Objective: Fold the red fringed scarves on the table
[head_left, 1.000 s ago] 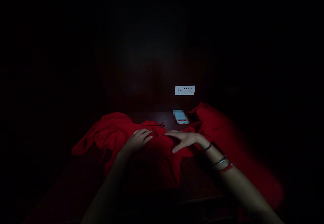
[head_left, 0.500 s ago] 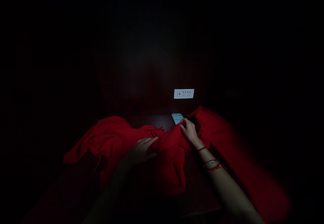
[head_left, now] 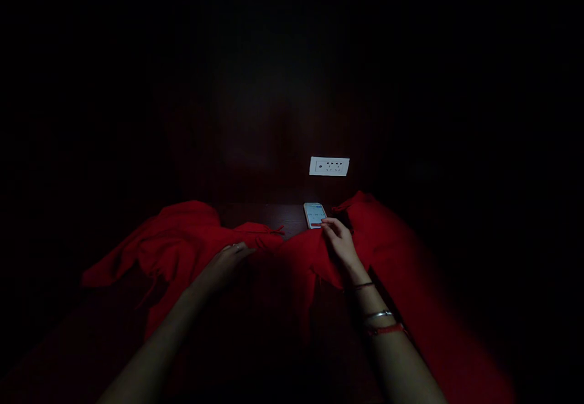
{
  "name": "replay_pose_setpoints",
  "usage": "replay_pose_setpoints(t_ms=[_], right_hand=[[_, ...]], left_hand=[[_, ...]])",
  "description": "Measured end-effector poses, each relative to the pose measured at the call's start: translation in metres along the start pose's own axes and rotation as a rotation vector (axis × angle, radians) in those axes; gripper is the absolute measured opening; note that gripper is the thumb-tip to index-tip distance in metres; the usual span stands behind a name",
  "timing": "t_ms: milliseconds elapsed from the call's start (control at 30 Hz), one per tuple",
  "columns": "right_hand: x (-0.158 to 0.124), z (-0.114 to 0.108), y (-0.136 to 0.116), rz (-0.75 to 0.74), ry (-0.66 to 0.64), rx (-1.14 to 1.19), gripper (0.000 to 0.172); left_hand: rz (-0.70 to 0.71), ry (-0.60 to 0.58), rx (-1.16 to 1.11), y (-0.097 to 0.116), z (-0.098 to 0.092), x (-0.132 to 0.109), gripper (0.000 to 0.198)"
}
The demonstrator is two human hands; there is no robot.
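Crumpled red cloth [head_left: 187,233] with thin strings at its edges stretches between my two hands. My left hand [head_left: 230,258], with a ring on it, is closed on the cloth left of the middle; its fingertips are dim and partly hidden. At the far edge my right hand [head_left: 340,240] pinches the cloth, its fingertips just in front of a phone [head_left: 314,214]. The phone lies face up with its screen lit. Bracelets circle my right wrist.
Another long stretch of red cloth [head_left: 401,258] runs down the right side. A white socket panel [head_left: 329,166] is on the dark wall behind the phone. Dark tabletop [head_left: 264,214] shows left of the phone. Most of the surroundings are too dark to make out.
My left hand has moved left, and the cloth on that side has shifted left with it. My right hand stays near the phone. The view has shifted slightly.
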State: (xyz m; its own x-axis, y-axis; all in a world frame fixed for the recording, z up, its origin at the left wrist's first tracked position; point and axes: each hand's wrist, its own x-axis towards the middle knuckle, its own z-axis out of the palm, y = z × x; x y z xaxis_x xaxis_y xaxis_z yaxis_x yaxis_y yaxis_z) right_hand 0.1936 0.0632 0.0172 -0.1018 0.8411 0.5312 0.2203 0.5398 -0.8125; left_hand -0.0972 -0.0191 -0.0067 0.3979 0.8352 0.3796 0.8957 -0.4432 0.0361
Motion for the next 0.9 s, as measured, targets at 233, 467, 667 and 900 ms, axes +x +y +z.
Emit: replay_pose_setpoints(t_ms=[233, 467, 667, 900], right_hand=[[-0.019, 0.017, -0.028, -0.236, -0.423, -0.316, 0.032], [-0.025, 0.022, -0.026, -0.221, -0.692, -0.624, 0.062], [-0.021, 0.024, -0.030, -0.244, -0.646, -0.694, 0.025], [0.020, -0.073, -0.057, -0.116, 0.535, -0.809, 0.033]], left_hand=[[0.006, 0.150, 0.017, -0.003, -0.008, -0.004, 0.029], [-0.065, 0.223, -0.145, 0.005, -0.007, -0.002, 0.029], [-0.106, 0.259, -0.155, 0.016, -0.009, 0.002, 0.028], [-0.226, 0.415, 0.088, 0.004, -0.018, 0.000, 0.027]])
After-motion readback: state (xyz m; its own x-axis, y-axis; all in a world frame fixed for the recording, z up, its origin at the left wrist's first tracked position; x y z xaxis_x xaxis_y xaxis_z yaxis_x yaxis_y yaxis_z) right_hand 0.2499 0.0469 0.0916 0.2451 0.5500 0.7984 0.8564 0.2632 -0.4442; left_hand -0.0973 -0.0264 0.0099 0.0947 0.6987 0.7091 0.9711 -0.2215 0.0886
